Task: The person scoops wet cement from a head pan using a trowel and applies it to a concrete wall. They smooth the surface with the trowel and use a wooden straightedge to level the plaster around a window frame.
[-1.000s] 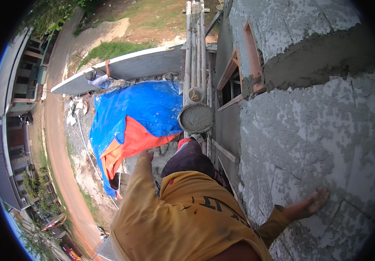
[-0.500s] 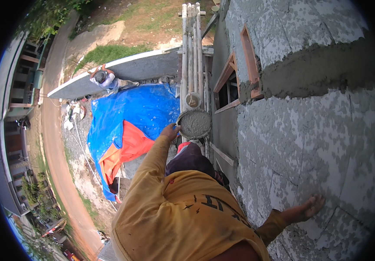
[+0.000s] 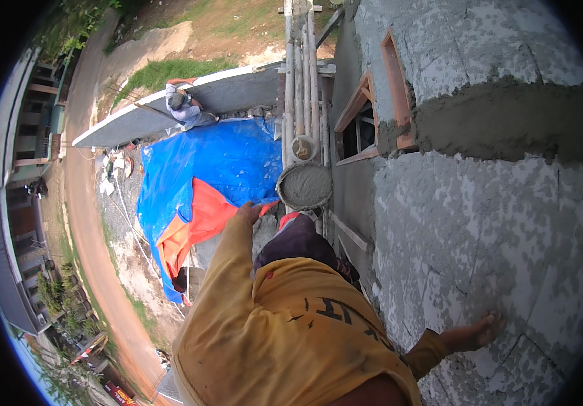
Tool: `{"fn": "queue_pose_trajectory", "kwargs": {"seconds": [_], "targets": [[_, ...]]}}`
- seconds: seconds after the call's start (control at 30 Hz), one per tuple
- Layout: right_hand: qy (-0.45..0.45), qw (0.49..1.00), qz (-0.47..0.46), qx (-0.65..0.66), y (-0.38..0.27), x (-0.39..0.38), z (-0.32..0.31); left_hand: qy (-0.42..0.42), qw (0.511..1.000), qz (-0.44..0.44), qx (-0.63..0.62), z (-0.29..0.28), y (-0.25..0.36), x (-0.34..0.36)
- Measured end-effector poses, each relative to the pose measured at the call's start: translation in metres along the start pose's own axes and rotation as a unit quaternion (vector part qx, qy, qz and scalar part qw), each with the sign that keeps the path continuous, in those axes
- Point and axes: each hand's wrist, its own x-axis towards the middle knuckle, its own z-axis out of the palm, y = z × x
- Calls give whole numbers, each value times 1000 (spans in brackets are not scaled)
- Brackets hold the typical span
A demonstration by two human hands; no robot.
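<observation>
My left hand (image 3: 250, 212) is off to the left of a round tub of wet mortar (image 3: 306, 186), apart from its rim; it looks open and holds nothing, though its fingers show small. The tub stands on the bamboo pole walkway (image 3: 297, 88), just beyond my feet. Right behind it is a smaller pail (image 3: 302, 149) with something pale brown inside. Out to the right, my right hand (image 3: 486, 329) lies open against the patchy grey wall (image 3: 440, 223), fingers stretched along its surface.
A band of darker wet plaster (image 3: 508, 115) crosses the wall beside wooden window frames (image 3: 398, 88). Far below on the left spread a blue tarp (image 3: 203, 155) and an orange sheet (image 3: 200, 216). Another person (image 3: 184, 106) is at a low wall (image 3: 237, 89). A dirt road (image 3: 85, 223) runs past houses.
My left hand has let go of the tub's rim and drawn back to the left. My right hand stays at the wall. The person below has shifted right and risen along the low wall.
</observation>
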Motion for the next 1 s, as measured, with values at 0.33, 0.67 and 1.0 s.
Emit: {"fn": "queue_pose_trajectory", "kwargs": {"seconds": [0.33,0.67,1.0], "targets": [[29,998,37,-33,-3,0,5,-9,1000,15,1,-33,24,23],[9,999,5,-41,2,0,2,23,999,38,0,-11,2,24],[-27,995,-28,87,20,1,-6,34,999,22,3,30,-47,-17]]}}
